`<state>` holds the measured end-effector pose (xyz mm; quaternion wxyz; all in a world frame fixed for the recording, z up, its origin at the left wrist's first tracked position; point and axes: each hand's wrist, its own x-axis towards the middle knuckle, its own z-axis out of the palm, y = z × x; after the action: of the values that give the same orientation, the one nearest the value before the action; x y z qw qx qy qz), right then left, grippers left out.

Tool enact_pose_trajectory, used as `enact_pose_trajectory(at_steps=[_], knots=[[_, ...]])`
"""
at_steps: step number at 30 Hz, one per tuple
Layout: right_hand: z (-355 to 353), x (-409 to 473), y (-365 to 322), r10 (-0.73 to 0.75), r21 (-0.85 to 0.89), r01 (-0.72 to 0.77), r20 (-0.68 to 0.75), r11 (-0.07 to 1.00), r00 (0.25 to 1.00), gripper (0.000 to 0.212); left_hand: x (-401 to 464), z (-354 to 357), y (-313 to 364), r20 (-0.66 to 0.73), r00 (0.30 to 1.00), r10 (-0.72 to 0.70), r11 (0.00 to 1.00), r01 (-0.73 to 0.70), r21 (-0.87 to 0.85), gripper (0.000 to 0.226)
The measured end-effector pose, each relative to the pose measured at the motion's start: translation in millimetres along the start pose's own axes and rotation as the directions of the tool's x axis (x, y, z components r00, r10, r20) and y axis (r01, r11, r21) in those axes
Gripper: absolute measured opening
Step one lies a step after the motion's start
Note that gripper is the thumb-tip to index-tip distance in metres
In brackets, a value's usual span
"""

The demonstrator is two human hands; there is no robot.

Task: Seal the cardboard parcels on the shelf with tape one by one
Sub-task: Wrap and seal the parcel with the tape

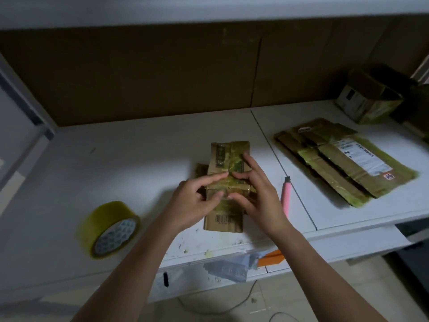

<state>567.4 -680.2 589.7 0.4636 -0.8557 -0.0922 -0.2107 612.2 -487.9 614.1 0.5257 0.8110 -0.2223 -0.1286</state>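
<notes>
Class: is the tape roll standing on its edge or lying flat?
On its edge, tilted: the tape roll shows its patterned core facing the camera.

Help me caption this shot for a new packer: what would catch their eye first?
First, the two hands, left hand and right hand, pressing tape onto the flattened cardboard parcel mid-shelf. Next, the yellowish tape roll near the front edge at left. Then the pile of flattened parcels at right, and the pink cutter beside the right hand.

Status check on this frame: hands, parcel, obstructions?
Left hand and right hand pressing tape onto the parcel. Tape roll idle left. Nothing blocking.
</notes>
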Motion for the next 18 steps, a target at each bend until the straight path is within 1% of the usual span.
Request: enact_pose_trajectory(at_steps=[2, 4, 7, 9, 11, 13, 15, 16, 18], knots=[[-1, -3, 4, -0.028, -0.02, 0.029, 0.049, 0.999, 0.998, 0.045, 2, 7, 0, -0.095, 0.995, 0.035, 0.999, -0.036, -0.004, 0.04], [-2, -5, 6, -0.039, -0.039, 0.043, 0.086, 0.998, 0.995, 0.05, 2, 13, -3, -0.153, 0.987, 0.056, 0.998, -0.053, 0.024, 0.045], [-4, -4, 6, -0.023, -0.036, 0.026, 0.092, 0.999, 0.995, 0.057, 0, 10, -9, -0.123, 0.985, 0.121, 0.986, -0.105, 0.129, 0.064], [-1, -2, 0, -0.003, -0.014, 0.004, 0.038, 1.0, 0.999, 0.054, -2, 5, -10, -0.076, 0.991, 0.11, 0.979, -0.095, 0.18, 0.076], [3, 0, -5, 0.015, -0.033, -0.015, -0.01, 0.999, 1.0, 0.052, -2, 2, -12, -0.041, 0.995, 0.094, 0.977, -0.084, 0.197, 0.084], [1, 1, -3, -0.008, -0.069, 0.01, 0.033, 0.998, 0.999, 0.05, -4, 2, -12, -0.035, 0.996, 0.08, 0.99, -0.076, 0.115, 0.08], [-4, 1, 2, -0.043, -0.063, 0.051, 0.12, 0.997, 0.992, 0.054, -7, 5, -12, -0.058, 0.995, 0.086, 0.995, -0.083, 0.062, 0.067], [-7, 2, 4, -0.048, -0.039, 0.054, 0.143, 0.998, 0.989, 0.056, -9, 7, -11, -0.084, 0.991, 0.105, 0.993, -0.099, 0.069, 0.06], [-9, 4, 3, -0.037, 0.023, 0.034, 0.135, 0.999, 0.99, 0.053, -10, 15, -10, -0.175, 0.972, 0.159, 0.985, -0.145, 0.094, 0.049]])
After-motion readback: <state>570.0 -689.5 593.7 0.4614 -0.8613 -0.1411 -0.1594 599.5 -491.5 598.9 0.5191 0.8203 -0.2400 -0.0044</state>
